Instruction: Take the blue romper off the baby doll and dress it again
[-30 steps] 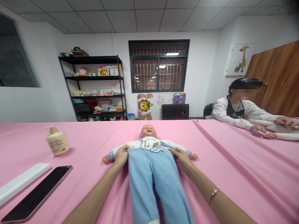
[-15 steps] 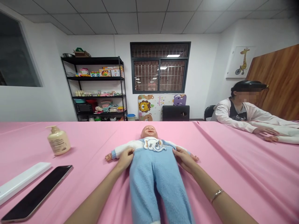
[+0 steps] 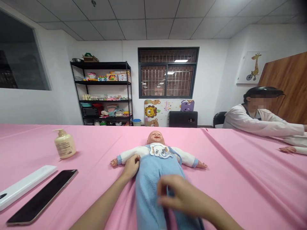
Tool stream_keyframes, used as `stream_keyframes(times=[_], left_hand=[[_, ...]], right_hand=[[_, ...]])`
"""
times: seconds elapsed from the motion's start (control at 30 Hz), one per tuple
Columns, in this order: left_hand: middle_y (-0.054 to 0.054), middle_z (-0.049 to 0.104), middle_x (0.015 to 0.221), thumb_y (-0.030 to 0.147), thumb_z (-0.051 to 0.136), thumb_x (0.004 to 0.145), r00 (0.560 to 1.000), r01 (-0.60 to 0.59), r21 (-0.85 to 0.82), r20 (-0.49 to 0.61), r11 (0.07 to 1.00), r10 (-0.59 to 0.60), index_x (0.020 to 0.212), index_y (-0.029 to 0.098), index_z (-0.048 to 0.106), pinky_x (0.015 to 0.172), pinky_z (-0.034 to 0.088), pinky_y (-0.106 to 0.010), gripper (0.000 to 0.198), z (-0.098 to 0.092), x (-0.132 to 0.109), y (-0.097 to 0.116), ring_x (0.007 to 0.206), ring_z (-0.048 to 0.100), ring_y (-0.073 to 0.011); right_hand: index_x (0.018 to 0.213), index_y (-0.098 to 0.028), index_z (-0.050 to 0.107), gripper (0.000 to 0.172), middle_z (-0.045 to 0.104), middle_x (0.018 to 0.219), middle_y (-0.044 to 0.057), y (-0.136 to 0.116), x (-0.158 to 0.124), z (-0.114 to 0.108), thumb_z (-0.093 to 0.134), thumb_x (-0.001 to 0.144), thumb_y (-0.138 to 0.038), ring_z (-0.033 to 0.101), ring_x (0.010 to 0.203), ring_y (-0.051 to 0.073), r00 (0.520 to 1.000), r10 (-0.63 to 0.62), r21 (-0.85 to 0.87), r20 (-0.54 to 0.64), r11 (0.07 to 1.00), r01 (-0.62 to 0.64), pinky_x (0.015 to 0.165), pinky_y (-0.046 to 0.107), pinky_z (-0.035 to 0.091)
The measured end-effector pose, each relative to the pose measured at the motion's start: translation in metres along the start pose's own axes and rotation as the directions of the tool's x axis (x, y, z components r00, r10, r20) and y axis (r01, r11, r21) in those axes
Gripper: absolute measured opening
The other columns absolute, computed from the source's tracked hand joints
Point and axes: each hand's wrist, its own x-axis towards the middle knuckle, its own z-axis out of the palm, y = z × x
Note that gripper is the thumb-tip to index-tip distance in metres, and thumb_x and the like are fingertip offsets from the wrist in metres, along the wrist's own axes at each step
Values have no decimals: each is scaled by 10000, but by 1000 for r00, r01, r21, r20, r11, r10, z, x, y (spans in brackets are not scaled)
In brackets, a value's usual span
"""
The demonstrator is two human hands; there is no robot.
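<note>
A baby doll lies on its back on the pink-covered table, head away from me, arms spread. It wears white sleeves and blue fleece overalls with an elephant bib. My left hand is at the overalls' edge below the doll's arm, fingers curled in against the cloth; their tips are partly hidden. Above the doll's legs hovers my right hand, smeared by motion, with a gap between bent fingers and thumb and nothing seen in it.
On the left stand a pump bottle, a white oblong device and a black phone. A person sits at the right, arms stretched over the pink cloth. Behind are a shelf rack and a black panel.
My right hand has let go of the overalls' right side and moved toward me, over the legs. My left hand stays at the left side. The seated person's arms have reached further right.
</note>
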Motion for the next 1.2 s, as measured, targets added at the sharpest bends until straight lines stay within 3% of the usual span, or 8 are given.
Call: stream_keyframes(times=[0.1,0.23,0.43,0.57,0.73,0.83,0.93,1.2], left_hand=[[-12,557,702,136,373,654,1000,5,16,-9,1000,-5,660,169,478,681,370,-280,110,1,0,0,700,501,-167],[-20,578,715,122,369,655,999,25,-5,-40,1000,-25,671,164,499,712,379,-289,138,2,0,3,731,515,-177],[-23,561,712,300,341,807,993,38,-54,-113,998,-44,684,170,488,710,370,-311,231,-2,-2,13,732,507,-197],[-4,543,705,473,322,853,989,30,-104,-141,994,-45,712,175,483,686,366,-294,367,-3,-1,14,709,492,-183],[-23,568,763,529,372,842,999,19,-140,-29,990,-23,784,164,500,699,392,-296,391,-2,-6,20,749,522,-194],[-45,613,943,515,429,834,999,46,-109,5,993,-46,1137,188,453,803,391,-327,445,-3,-11,29,882,558,-220],[-45,582,1122,485,427,847,996,-1,-77,91,997,8,1214,244,451,900,345,-333,440,-3,-12,36,1034,522,-229],[15,439,576,497,385,810,992,52,-98,-110,994,-63,584,173,413,568,305,-247,396,-3,1,29,600,414,-149]], right_hand=[[841,-196,590,106,635,797,-30,-23,-13,20,614,749,-148,550,629,96,968,-31,-257,247,962,97,509,183,328],[709,-169,546,152,600,682,-21,-27,-13,41,618,780,-282,475,485,100,961,-97,-562,260,794,232,410,248,236],[632,-171,505,240,550,580,-29,-46,1,53,545,822,-310,364,402,86,899,-328,-597,290,672,438,345,263,193],[633,-183,522,249,589,616,-40,-55,13,47,528,827,-339,397,425,82,920,-284,-456,271,804,382,412,250,269],[797,-190,577,123,628,800,13,0,34,19,459,825,-212,555,742,152,970,-125,-318,-207,946,54,693,253,400],[912,-167,571,196,604,932,99,59,42,5,402,827,-218,529,911,237,743,15,-275,-669,924,-267,834,370,377],[1005,-134,547,305,574,1031,144,105,44,4,463,800,-344,517,982,284,629,244,-34,-738,917,-396,853,413,382],[941,-153,616,430,635,969,67,111,44,12,507,752,-523,560,908,221,825,348,436,-445,889,-140,812,326,417]])
